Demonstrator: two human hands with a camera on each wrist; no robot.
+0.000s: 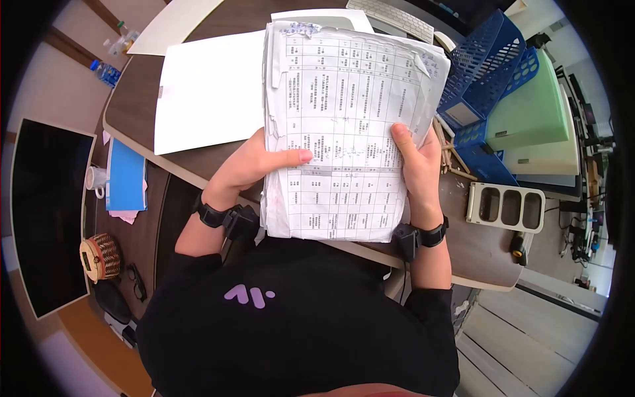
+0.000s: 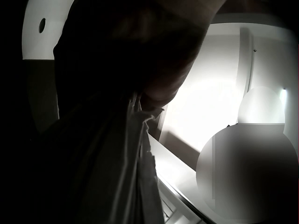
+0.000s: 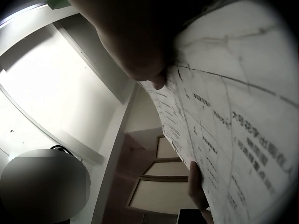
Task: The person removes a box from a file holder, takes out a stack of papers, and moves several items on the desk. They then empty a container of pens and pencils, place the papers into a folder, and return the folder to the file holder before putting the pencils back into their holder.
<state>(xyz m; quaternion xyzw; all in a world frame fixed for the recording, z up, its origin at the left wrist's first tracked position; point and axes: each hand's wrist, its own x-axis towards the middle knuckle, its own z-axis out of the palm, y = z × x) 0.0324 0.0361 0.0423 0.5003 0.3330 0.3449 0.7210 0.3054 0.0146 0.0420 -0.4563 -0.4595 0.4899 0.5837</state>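
A thick stack of printed papers [image 1: 350, 198], with worn, curled edges and a table of text on its top sheet, is held up over the front of the desk. My left hand [image 1: 254, 162] grips its left side, thumb laid across the top sheet and fingers hidden behind. On the opposite side my right hand [image 1: 422, 169] holds the edge, its thumb also on top. Ragged sheet edges [image 2: 140, 163] hang below the dark left hand in the left wrist view. The right wrist view shows the printed face [image 3: 224, 126] slanting away, with the left thumb [image 3: 195, 184] at its far edge.
White sheets [image 1: 208, 92] lie on the desk behind the stack. To the right stand blue file holders [image 1: 479, 73] with folders, loose pencils [image 1: 453, 155] and a beige three-slot tray [image 1: 508, 206]. A keyboard [image 1: 400, 18] is at the back; a mug [image 1: 96, 178] and blue folder [image 1: 126, 175] are left.
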